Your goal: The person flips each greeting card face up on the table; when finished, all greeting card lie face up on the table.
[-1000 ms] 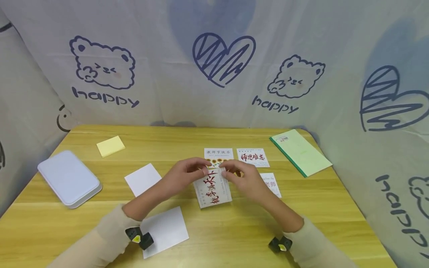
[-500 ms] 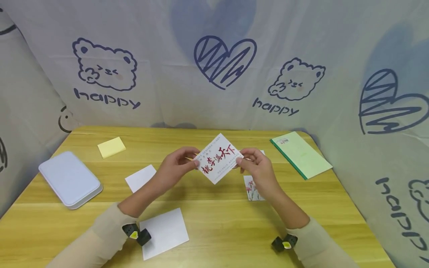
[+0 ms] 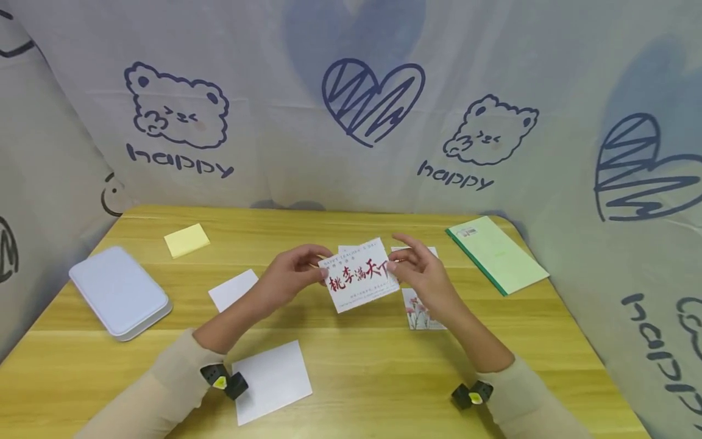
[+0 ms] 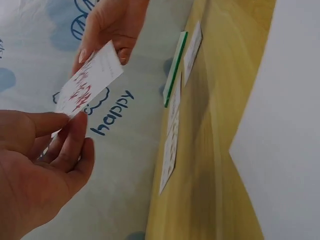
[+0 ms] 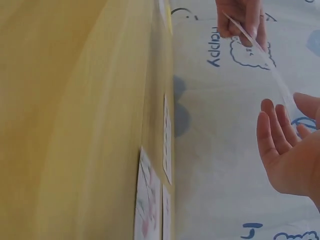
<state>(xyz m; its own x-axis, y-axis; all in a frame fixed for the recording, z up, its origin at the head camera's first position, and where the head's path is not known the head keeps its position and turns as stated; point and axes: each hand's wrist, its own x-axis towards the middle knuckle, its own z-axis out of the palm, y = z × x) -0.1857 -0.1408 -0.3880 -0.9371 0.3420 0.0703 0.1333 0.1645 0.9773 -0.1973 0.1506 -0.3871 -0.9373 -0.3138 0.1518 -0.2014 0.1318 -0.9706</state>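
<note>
A white greeting card with large red Chinese lettering is held up over the table, its printed face toward the head camera. My left hand pinches its left edge between thumb and fingers, as the left wrist view also shows. At the opposite edge, the thumb of my right hand overlaps the card, with the index finger lifted away. Seen from the right wrist, the greeting card is nearly edge-on. A card with pink flowers lies under my right hand; other printed cards are partly hidden behind the hands and the held card.
White paper pieces lie left of centre: a smaller one and a larger one nearer the front. A white case and yellow sticky notes are at the left. A green notebook sits at the back right, before a patterned curtain.
The greeting card has been lifted and turned from sideways lettering, through a diagonal, to nearly level. The hands have moved apart to its left and right edges, and the right index finger has risen.
</note>
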